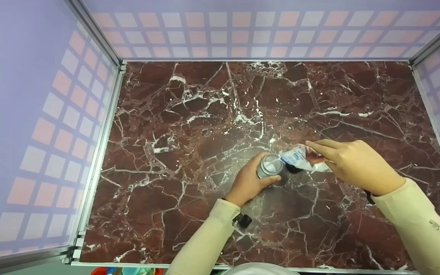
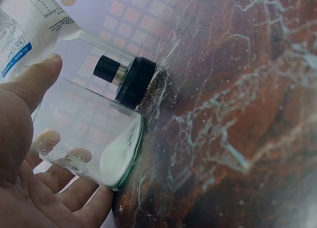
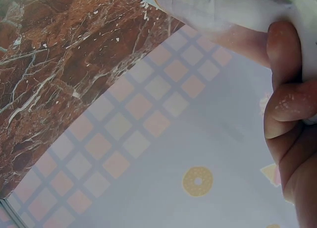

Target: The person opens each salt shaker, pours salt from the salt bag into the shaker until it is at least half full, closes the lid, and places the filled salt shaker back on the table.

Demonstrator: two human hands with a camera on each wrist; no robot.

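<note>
My left hand [image 1: 248,179] grips a clear glass jar [image 1: 262,172], its thumb and fingers around the side. White powder [image 2: 118,156] lies at the jar's bottom, and the glass stands on the table. In my right hand [image 1: 351,162] is a white plastic bag [image 1: 295,156] with blue and dark print, tilted so its narrow end meets the jar's mouth. The right wrist view shows curled fingers [image 3: 285,101] against the bag [image 3: 233,10]. Close to the jar, partly under the bag, sits a black lid [image 2: 136,79] with a black knob.
The dark red marbled tabletop [image 1: 189,152] carries white veins and scattered white specks. Purple checked panels [image 1: 243,34] stand along its back and sides, with a metal frame [image 1: 101,152] at the left. Below the front edge, a red container [image 1: 99,271] holds colourful items.
</note>
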